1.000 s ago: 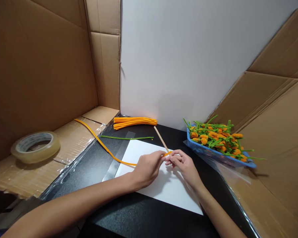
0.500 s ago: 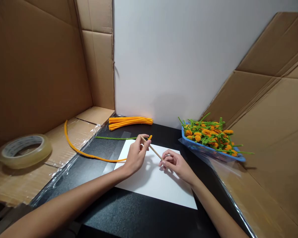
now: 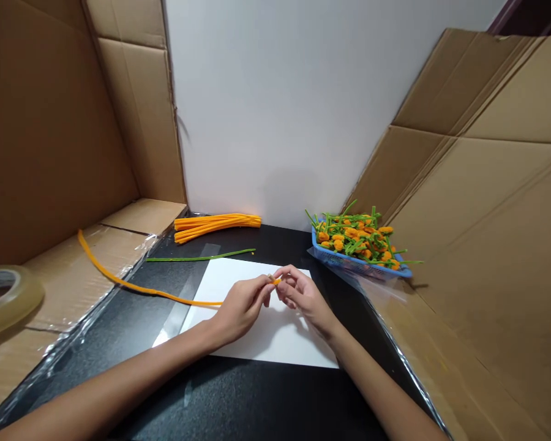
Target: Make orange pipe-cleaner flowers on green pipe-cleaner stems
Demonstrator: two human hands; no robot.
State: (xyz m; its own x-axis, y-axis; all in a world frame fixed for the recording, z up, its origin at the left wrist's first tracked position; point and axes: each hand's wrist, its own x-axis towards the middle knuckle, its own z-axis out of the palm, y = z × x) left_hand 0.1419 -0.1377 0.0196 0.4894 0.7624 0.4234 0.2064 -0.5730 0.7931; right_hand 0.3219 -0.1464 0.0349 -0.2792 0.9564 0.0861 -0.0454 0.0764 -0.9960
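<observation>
My left hand (image 3: 241,309) and my right hand (image 3: 303,297) meet above a white paper sheet (image 3: 220,275), their fingertips pinched around the end of an orange pipe cleaner (image 3: 165,294). The pipe cleaner runs from my left hand across the paper and table edge onto the cardboard at the left. A short orange tip shows between my fingers. The wooden stick seen earlier is hidden, and I cannot tell whether my fingers hold it.
A bundle of orange pipe cleaners (image 3: 215,226) and a green pipe cleaner (image 3: 197,258) lie on the black table (image 3: 239,398). A blue basket (image 3: 349,261) of orange-and-green pipe-cleaner flowers stands at the right. A tape roll (image 3: 4,300) sits on cardboard at the left, and cardboard walls flank the white wall.
My hands have come together around the orange tip. The wooden stick, held in my left hand half a second ago, no longer shows. The whole scene has shifted left in the view.
</observation>
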